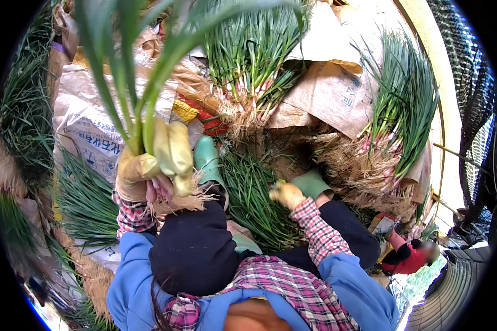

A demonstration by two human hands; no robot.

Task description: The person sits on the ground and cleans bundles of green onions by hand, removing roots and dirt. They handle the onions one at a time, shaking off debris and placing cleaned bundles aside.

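My left hand (pixel 172 149), in a yellowish glove, is raised close to the camera and grips a small bunch of spring onions (pixel 137 124). Their green leaves point up and away, while pinkish bulbs and pale stringy roots (pixel 186 200) hang below the fingers over my left knee. My right hand (pixel 290 196), gloved and blurred, is lower, between my knees and beside a green rubber boot (pixel 310 184). A small green bit shows at its fingertips; whether it is held I cannot tell. Long green leaves (pixel 252 202) lie on the ground between my boots.
Rooted spring onions are piled ahead (pixel 248 58) and at right (pixel 401 111), around printed woven sacks (pixel 327 95). Another leafy bundle (pixel 85 202) lies at left by a white sack (pixel 87 107). Farther left is a heap (pixel 25 103). A person in red (pixel 410 256) is at far right, below dark netting (pixel 459 62).
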